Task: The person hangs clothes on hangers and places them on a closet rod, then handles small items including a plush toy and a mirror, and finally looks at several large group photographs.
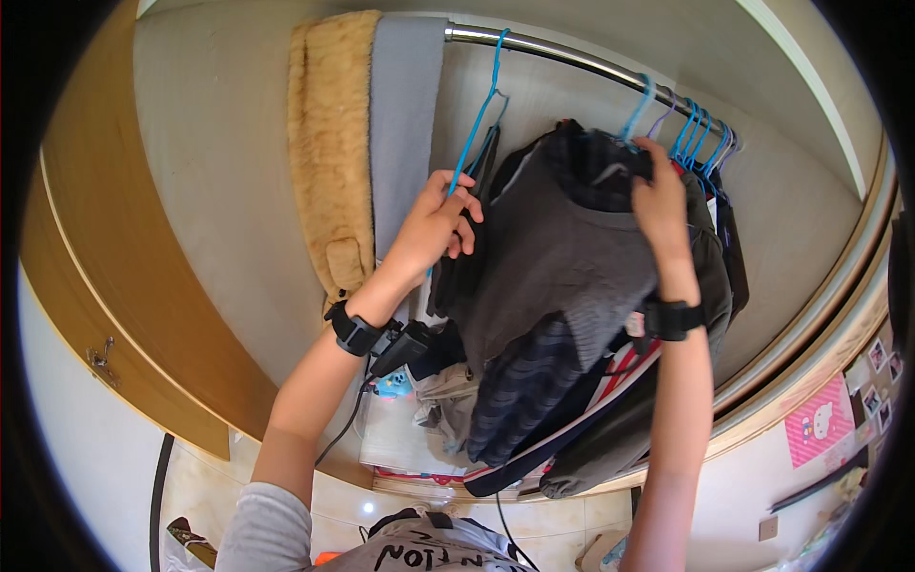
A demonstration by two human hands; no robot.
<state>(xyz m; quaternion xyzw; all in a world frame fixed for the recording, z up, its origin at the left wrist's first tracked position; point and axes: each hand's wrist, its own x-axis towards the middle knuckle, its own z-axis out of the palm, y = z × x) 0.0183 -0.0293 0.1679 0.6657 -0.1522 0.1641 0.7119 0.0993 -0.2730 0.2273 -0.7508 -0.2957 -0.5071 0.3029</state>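
Note:
My left hand (444,223) has its fingers curled around the side of a blue wire hanger (473,136), whose hook reaches up to the metal rail. Dark clothing (452,282) hangs just beyond that hand. At the neck of a dark grey knitted vest (550,236), my right hand (661,196) grips the collar area, close under a blurred blue hanger hook (636,107) on the rail. A dark patterned sleeve (525,393) hangs out below the vest. Exactly how much of the vest's hanger lies inside my right hand is hidden.
The metal rail (557,48) carries several more hangers (697,136) with clothes at right. A tan furry garment (332,157) and a grey cloth (406,121) hang at left. Crumpled clothing (450,404) lies below. A wooden door (143,286) stands at left. Cables trail from the wrist straps.

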